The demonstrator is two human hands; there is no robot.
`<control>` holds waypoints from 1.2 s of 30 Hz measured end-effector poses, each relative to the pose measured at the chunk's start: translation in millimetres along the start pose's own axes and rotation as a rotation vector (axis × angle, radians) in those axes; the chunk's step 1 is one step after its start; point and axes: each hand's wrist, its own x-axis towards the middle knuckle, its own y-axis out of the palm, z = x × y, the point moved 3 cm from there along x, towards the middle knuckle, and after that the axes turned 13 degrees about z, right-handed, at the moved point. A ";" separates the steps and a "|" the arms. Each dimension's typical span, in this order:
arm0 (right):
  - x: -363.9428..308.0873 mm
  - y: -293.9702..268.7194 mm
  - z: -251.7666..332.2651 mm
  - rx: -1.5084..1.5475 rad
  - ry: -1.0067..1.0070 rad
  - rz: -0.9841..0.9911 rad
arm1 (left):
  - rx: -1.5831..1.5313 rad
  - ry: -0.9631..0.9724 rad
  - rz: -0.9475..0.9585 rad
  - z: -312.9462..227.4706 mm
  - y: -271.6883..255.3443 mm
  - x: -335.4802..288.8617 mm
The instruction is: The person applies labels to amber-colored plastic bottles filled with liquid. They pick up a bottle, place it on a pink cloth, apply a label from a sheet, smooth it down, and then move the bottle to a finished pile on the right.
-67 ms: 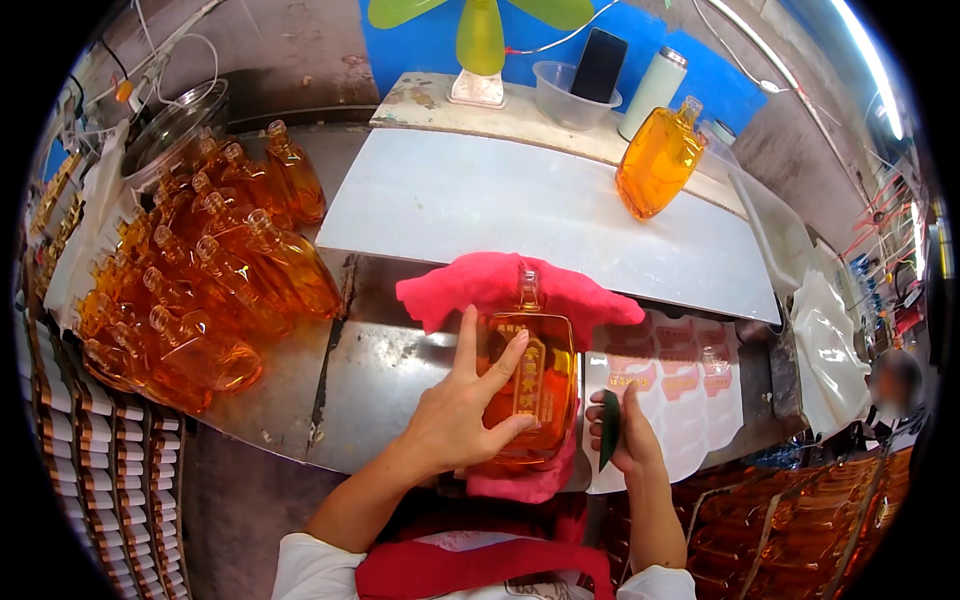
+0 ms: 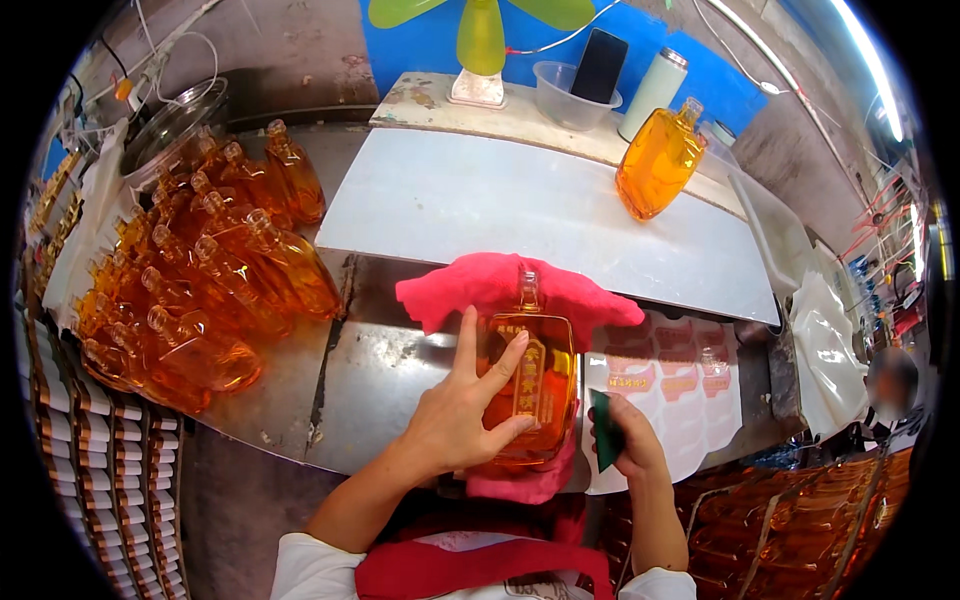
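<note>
An amber glass bottle (image 2: 560, 405) lies on a pink cloth (image 2: 505, 285), its neck pointing away from me. On its front is a clear label with gold lettering (image 2: 529, 380). My left hand (image 2: 455, 415) rests on the bottle's face with fingers spread, the index and thumb tips at the label. Just right of the bottle, my right hand (image 2: 636, 436) grips a flat dark green scraper (image 2: 605, 430), held apart from the glass. Beneath and beyond that hand lies a sheet of labels (image 2: 675, 400), pale with red and gold print.
Many amber bottles (image 2: 220, 270) crowd the left side. One bottle (image 2: 660, 160) stands on the raised white board (image 2: 480, 190). Behind are a green fan (image 2: 480, 45), a plastic bowl (image 2: 570, 100), a phone (image 2: 600, 65) and a flask (image 2: 653, 90). More bottles (image 2: 780, 530) fill the lower right.
My right hand has turned slightly, so the green scraper shows its broad face instead of its thin edge. The left hand and bottle stay in place.
</note>
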 end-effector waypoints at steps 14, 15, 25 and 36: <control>52.3 150.9 102.3 -1.295 -0.915 0.147 | -0.135 -0.031 -0.003 5.8 1.0 0.9; 58.7 152.5 106.1 -1.254 -0.896 0.159 | -0.116 -0.006 -0.025 7.6 2.8 1.3; 21.8 132.9 82.2 -1.397 -0.933 0.470 | 0.393 -0.083 -1.006 62.5 -96.4 -58.1; -2.6 125.5 80.4 -1.349 -1.048 0.207 | 0.946 -0.217 -1.317 49.0 -130.4 -121.1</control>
